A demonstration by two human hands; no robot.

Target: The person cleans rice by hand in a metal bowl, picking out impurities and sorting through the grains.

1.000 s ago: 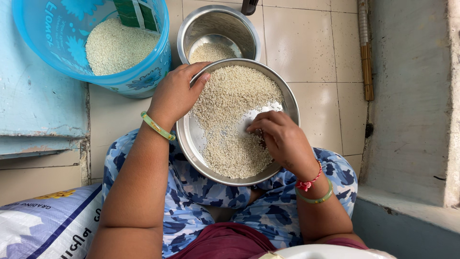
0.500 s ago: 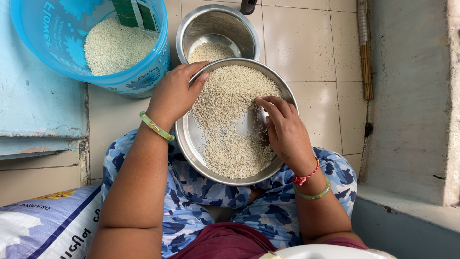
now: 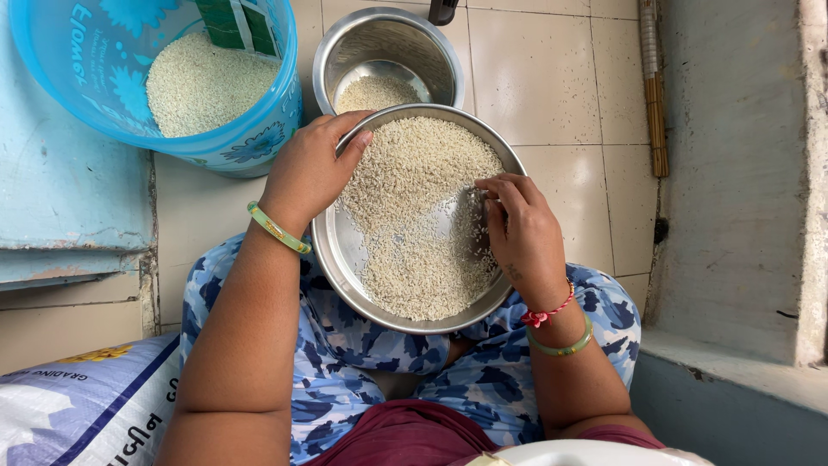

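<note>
A round steel plate (image 3: 341,259) full of white rice (image 3: 414,216) rests on my lap. My left hand (image 3: 309,173) grips the plate's left rim, thumb over the edge. My right hand (image 3: 522,233) lies on the right side of the plate, fingers bent and touching the grains, with a bare streak of metal beside them. I wear a green bangle on each wrist and a red thread on the right one.
A steel pot (image 3: 388,52) with some rice stands on the tiled floor just beyond the plate. A blue plastic bucket (image 3: 95,103) of rice sits at top left. A printed sack (image 3: 78,406) lies at bottom left. A low concrete ledge (image 3: 742,173) runs along the right.
My right hand has slid from the plate's middle toward its right rim, sweeping grains and leaving a bare streak. The left hand keeps its hold.
</note>
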